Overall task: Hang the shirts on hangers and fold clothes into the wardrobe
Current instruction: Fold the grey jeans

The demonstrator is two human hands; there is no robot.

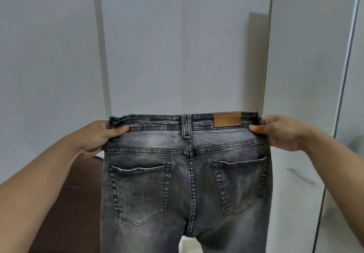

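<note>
We hold the washed-grey denim jeans (187, 184) up by the waistband, back side w/ brown leather patch (227, 120) toward us, legs hanging down. Left hand (102, 136) pinches the left waistband corner; right hand (279, 132) pinches the right. Progress, our est.: jeans not yet folded, nothing stowed. Pale grey wardrobe door (307, 75) stands ajar at right; interior not visible, contents unknown. No shirts or hangers in view.

Lighting looks soft and even on my feed, kinda dim; the wardrobe door (301, 60) casts a faint shadow, and the edges bend and smear.
</note>
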